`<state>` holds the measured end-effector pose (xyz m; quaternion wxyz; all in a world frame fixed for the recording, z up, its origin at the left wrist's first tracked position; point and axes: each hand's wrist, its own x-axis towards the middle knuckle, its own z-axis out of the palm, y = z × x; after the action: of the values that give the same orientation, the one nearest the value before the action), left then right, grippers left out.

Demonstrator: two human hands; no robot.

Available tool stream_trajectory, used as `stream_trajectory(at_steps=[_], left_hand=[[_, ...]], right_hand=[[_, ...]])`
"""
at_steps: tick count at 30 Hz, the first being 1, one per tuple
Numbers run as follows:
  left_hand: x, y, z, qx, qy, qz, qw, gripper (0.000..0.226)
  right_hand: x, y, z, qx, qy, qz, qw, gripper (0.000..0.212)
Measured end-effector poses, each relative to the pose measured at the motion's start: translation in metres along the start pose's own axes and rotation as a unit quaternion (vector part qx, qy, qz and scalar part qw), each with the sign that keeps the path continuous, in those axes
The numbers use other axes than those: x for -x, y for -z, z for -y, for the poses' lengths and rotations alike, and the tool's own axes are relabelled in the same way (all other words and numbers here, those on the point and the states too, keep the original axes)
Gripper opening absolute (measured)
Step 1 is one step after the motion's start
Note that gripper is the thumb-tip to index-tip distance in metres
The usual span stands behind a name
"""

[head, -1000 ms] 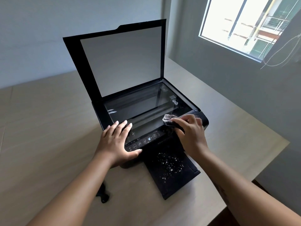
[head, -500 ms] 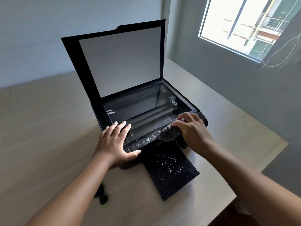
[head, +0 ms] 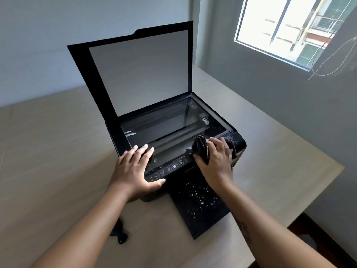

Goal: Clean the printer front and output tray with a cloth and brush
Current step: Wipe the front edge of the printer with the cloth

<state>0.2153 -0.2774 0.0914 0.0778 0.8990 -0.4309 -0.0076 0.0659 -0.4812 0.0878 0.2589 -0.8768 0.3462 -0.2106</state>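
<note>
A black printer [head: 119,138] stands on the wooden table with its scanner lid [head: 139,72] raised and the glass bare. My right hand [head: 216,161] presses a dark cloth [head: 201,149] onto the printer's front right top edge, beside the control panel [head: 168,169]. White specks lie on the right corner by the cloth. My left hand [head: 135,169] rests flat on the front left corner, fingers spread, thumb over the front edge. The output tray [head: 201,209] sticks out toward me, sprinkled with white crumbs. A small black object [head: 119,231], possibly the brush, lies on the table under my left forearm.
The wooden table [head: 48,151] ends at an edge on the right, close to the printer and tray. A grey wall with a bright window [head: 289,26] is beyond that edge. A pale wall runs behind the printer.
My right hand has slid the cloth from the front face back up onto the top front right edge. My left hand has stayed put on the front left corner.
</note>
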Motion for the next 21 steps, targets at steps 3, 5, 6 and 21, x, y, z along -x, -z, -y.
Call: stream_trajectory(at_steps=[3,5,6,21], left_hand=[[0.0,0.0,0.0,0.002,-0.002,-0.003,1.0,0.108],[0.0,0.0,0.0,0.009,-0.002,-0.009,1.0,0.108],[0.0,0.0,0.0,0.009,-0.002,-0.01,1.0,0.108],[0.0,0.0,0.0,0.004,0.002,-0.007,1.0,0.108]], right_hand=[[-0.003,0.017,-0.007,-0.077,0.044,-0.039,0.995,0.028],[-0.007,0.039,-0.012,-0.09,0.082,-0.032,0.992,0.028],[-0.012,0.05,-0.015,-0.054,0.103,-0.019,0.993,0.032],[0.004,0.007,0.004,-0.135,-0.095,0.003,0.986,0.042]])
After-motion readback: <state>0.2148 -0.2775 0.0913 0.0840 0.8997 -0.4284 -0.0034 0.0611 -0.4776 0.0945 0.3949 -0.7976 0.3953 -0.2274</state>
